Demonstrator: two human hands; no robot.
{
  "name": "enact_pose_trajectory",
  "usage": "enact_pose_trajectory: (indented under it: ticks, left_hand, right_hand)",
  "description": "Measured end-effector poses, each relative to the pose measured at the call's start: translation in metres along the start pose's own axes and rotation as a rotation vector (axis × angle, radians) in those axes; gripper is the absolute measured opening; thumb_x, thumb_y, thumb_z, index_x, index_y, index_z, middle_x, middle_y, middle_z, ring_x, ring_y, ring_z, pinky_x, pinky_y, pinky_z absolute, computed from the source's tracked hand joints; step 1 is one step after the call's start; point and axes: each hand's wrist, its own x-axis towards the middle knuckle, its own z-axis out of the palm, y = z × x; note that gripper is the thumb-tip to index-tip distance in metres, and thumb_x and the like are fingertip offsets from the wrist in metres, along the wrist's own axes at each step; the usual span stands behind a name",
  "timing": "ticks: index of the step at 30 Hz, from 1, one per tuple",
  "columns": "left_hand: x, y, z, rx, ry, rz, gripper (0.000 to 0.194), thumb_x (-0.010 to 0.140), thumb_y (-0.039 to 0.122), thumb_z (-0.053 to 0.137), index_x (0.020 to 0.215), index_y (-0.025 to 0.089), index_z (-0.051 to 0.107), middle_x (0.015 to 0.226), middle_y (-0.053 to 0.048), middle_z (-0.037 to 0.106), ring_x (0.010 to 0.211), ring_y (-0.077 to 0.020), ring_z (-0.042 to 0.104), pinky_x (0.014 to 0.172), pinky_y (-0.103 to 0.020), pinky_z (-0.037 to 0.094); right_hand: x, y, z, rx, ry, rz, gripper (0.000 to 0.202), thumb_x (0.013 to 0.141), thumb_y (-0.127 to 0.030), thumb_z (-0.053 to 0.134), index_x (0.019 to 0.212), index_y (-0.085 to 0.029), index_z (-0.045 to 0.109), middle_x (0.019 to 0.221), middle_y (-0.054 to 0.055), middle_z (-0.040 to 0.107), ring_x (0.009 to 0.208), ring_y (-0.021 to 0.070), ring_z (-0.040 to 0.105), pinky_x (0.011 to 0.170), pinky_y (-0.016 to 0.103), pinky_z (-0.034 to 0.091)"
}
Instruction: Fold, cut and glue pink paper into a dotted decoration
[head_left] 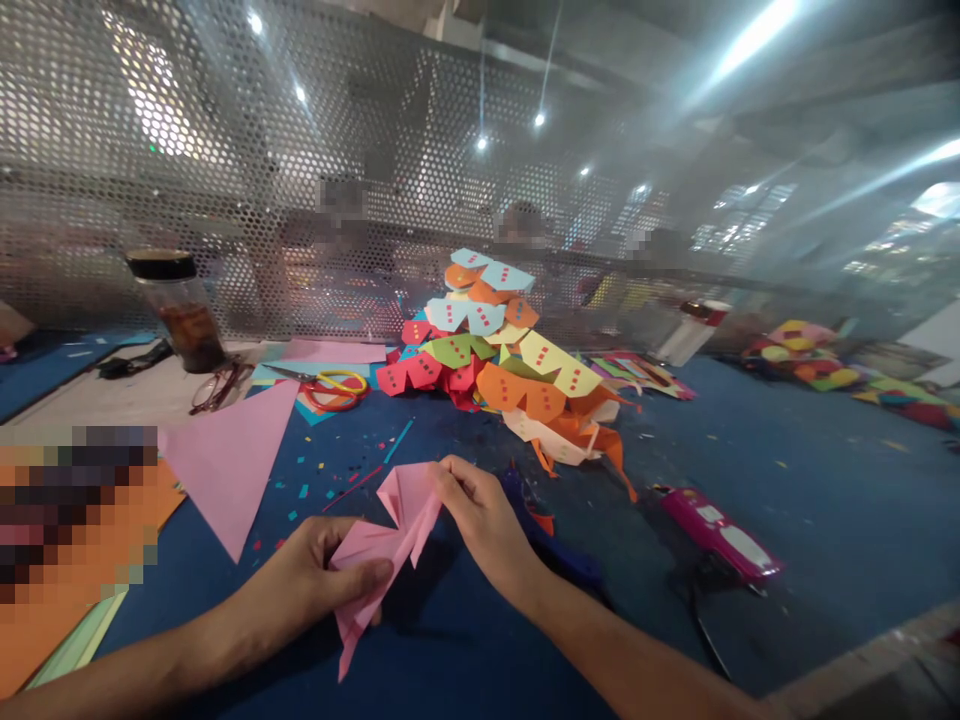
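Observation:
A folded pink paper butterfly (394,530) is held between my two hands above the blue table. My left hand (322,565) pinches its lower left wing, with the thumb lying across the paper. At the upper right wing, the fingers of my right hand (476,510) are closed on the edge. Creases and pleats gather toward the middle of the paper, and one narrow tip hangs down below my left thumb. To the left lies a flat pink paper triangle (236,460). Orange and yellow scissors (334,390) rest beyond it, next to several paper scraps.
A heap of colourful folded paper butterflies (510,360) stands ahead of my hands. At the left are a jar of dark drink (187,325), glasses (217,385) and orange paper (45,640). A magenta tool (720,535) lies right. A perforated metal screen (300,270) closes the back.

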Motion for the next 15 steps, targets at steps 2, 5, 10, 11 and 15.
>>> enact_pose_trajectory:
  ticks: [2,5,10,11,15]
  left_hand:
    - [0.0002,-0.0015,-0.0007,-0.005,0.016,0.0,0.049,0.075,0.064,0.075,0.076,0.016,0.064,0.061,-0.001,0.068,0.052,-0.013,0.057,0.051,-0.023,0.041]
    - [-0.0003,-0.003,-0.0016,0.001,0.016,-0.002,0.05,0.075,0.065,0.075,0.078,0.016,0.065,0.062,-0.002,0.069,0.053,-0.0136,0.058,0.051,-0.023,0.042]
    - [-0.0015,-0.0018,-0.0013,-0.011,0.008,0.002,0.049,0.076,0.064,0.075,0.077,0.016,0.065,0.061,-0.001,0.067,0.052,-0.0126,0.056,0.052,-0.023,0.043]
    - [-0.0017,-0.001,-0.0011,-0.012,0.011,-0.002,0.05,0.075,0.064,0.076,0.077,0.016,0.065,0.06,-0.001,0.067,0.052,-0.0126,0.056,0.052,-0.023,0.042]
    - [-0.0031,0.002,-0.0009,-0.011,0.044,-0.037,0.05,0.071,0.065,0.078,0.075,0.017,0.065,0.059,-0.002,0.067,0.051,-0.0132,0.056,0.051,-0.024,0.042]
  right_hand:
    - [-0.0002,0.0013,0.0002,0.001,-0.003,0.006,0.043,0.097,-0.05,0.054,0.066,-0.022,0.043,0.063,-0.005,0.041,0.06,0.0125,0.039,0.058,0.027,0.033]
    - [-0.0004,0.0018,0.0005,-0.018,0.007,0.009,0.046,0.095,-0.051,0.058,0.063,-0.022,0.044,0.062,-0.005,0.042,0.059,0.0122,0.039,0.057,0.027,0.033]
    - [-0.0016,-0.0016,0.0009,-0.006,0.028,0.025,0.045,0.097,-0.049,0.056,0.062,-0.021,0.049,0.06,-0.004,0.048,0.059,0.0124,0.045,0.059,0.028,0.036]
    - [-0.002,-0.0022,0.0009,0.009,0.028,0.033,0.046,0.096,-0.05,0.057,0.062,-0.021,0.049,0.06,-0.004,0.048,0.059,0.0124,0.046,0.059,0.027,0.036]
    - [-0.0029,-0.0027,0.0006,0.051,0.0,0.078,0.05,0.096,-0.057,0.056,0.061,-0.021,0.049,0.059,-0.004,0.049,0.059,0.0125,0.047,0.059,0.027,0.037]
